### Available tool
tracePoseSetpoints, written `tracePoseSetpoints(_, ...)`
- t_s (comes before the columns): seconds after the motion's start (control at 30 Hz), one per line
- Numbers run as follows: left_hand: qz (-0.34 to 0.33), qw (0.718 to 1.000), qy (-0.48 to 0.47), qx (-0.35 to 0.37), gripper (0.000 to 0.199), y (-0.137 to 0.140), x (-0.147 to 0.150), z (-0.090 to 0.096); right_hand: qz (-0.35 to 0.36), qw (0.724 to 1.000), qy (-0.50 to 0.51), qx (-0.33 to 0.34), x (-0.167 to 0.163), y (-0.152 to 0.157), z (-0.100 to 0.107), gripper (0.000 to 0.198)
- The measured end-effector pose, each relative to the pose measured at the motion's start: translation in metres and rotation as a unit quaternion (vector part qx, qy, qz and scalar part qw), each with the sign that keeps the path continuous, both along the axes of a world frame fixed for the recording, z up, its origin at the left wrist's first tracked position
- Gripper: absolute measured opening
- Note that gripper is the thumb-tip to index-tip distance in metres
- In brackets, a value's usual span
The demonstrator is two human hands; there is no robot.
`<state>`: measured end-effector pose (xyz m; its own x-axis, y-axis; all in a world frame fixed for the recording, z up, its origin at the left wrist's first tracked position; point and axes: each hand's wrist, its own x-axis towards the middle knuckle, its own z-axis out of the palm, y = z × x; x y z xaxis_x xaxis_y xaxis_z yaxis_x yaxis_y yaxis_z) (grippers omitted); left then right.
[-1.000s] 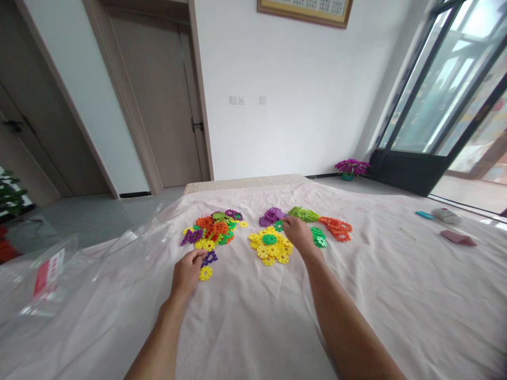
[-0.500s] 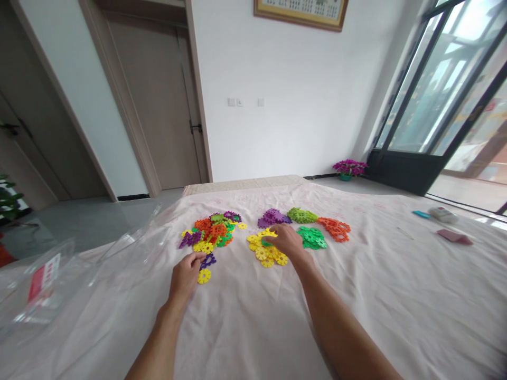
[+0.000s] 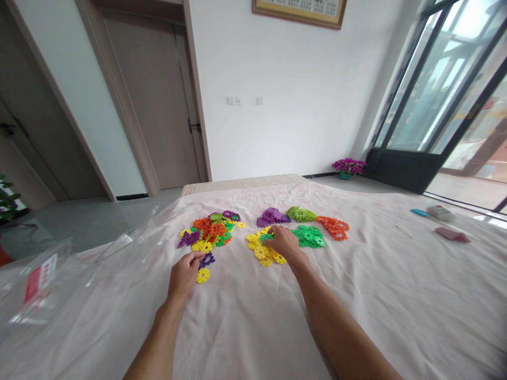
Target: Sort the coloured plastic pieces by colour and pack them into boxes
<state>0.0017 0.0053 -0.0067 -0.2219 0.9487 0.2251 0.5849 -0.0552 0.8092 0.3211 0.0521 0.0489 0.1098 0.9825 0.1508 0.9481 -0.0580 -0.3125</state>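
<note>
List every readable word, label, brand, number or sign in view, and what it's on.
No text is legible.
Red-and-white label on the clear plastic bag: printed marks, too blurred to read.
Framed panel on the wall: rows of dark characters, too small and cut off by the picture's top edge.
Piled plastic pieces: no lettering visible.

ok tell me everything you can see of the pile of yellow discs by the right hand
The pile of yellow discs lies loosely heaped on the pale cloth. Its flat, round pieces look like plastic, slotted around the rim, some with a centre hole showing. They overlap, some resting on others. A green disc shows over it at the right hand, which hides part of the pile; whether the hand touches yellow discs is unclear.
</note>
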Motion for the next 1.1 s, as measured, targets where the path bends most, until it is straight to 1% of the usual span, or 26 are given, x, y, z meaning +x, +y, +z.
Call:
tracePoseSetpoints(0.2,-0.002,1.0,0.006,0.008,0.027,0.001,-0.001,-0.003,0.005,1.0,0.014,0.003,0.001,0.001,-0.003,0.035)
tracePoseSetpoints(0.33,0.0,1.0,0.009,0.005,0.028,0.001,-0.002,-0.004,-0.003,0.997,0.077,-0.001,0.006,0.005,-0.001,0.029)
tracePoseSetpoints(0.43,-0.003,1.0,0.008,0.0,0.028,0.001,-0.002,-0.004,-0.012,0.993,0.118,0.015,0.02,0.008,0.003,0.023)
tracePoseSetpoints(0.5,-0.004,1.0,0.0,-0.001,0.028,0.001,-0.002,-0.005,-0.04,0.99,0.132,0.028,0.036,0.009,0.006,0.025)
tracePoseSetpoints(0.6,-0.007,1.0,-0.014,0.002,0.028,0.001,-0.003,-0.005,-0.133,0.982,0.122,0.052,0.063,0.006,0.012,0.032)
tracePoseSetpoints(0.67,-0.006,1.0,-0.019,0.003,0.027,0.001,-0.003,-0.005,-0.197,0.972,0.085,0.094,0.076,0.002,0.016,0.037)
tracePoseSetpoints(0.7,-0.003,1.0,-0.02,0.003,0.027,0.001,-0.003,-0.005,-0.217,0.966,0.064,0.121,0.079,0.001,0.018,0.039)
tracePoseSetpoints(0.77,0.001,1.0,-0.021,0.002,0.026,0.0,-0.003,-0.004,-0.218,0.96,0.044,0.168,0.076,0.0,0.023,0.037)
tracePoseSetpoints(0.8,0.001,1.0,-0.024,0.001,0.026,0.0,-0.002,-0.004,-0.199,0.962,0.049,0.179,0.07,0.0,0.024,0.034)
tracePoseSetpoints(0.87,-0.006,0.999,-0.035,0.001,0.027,0.0,-0.001,-0.004,-0.124,0.973,0.076,0.179,0.047,0.0,0.025,0.028)
tracePoseSetpoints(0.93,-0.027,0.998,-0.048,0.006,0.027,0.0,0.0,-0.004,-0.014,0.982,0.094,0.164,0.016,-0.002,0.023,0.025)
tracePoseSetpoints(0.97,-0.042,0.998,-0.055,0.01,0.027,0.0,0.0,-0.005,0.05,0.982,0.092,0.158,-0.001,-0.004,0.02,0.023)
tracePoseSetpoints(1.0,-0.059,0.996,-0.06,0.015,0.027,0.0,0.001,-0.005,0.116,0.979,0.086,0.146,-0.018,-0.008,0.016,0.022)
tracePoseSetpoints(1.1,-0.107,0.991,-0.076,0.022,0.027,0.0,0.004,-0.006,0.264,0.958,0.061,0.094,-0.062,-0.023,0.003,0.021)
